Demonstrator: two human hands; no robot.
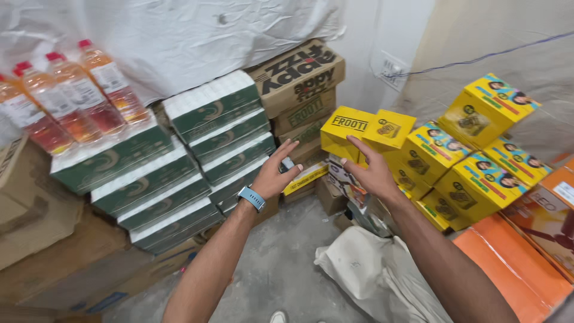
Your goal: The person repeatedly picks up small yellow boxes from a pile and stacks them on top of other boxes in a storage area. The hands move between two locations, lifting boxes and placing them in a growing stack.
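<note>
My left hand [276, 173] reaches forward with fingers spread and holds nothing; a watch with a light blue strap sits on its wrist. It hovers beside a stack of green and white cartons [230, 137]. My right hand [372, 170] is also open, fingers apart, just below two yellow boxes [347, 128] stacked at the back. Between both hands lies a small flat yellow packet [306, 176] on low boxes.
Orange drink bottles [72, 96] stand on green cartons at the left. Brown cardboard boxes [299, 75] are piled at the back under a white sheet. Yellow cartons [478, 161] and orange boxes [526, 263] fill the right. A white sack [371, 275] lies on the grey floor.
</note>
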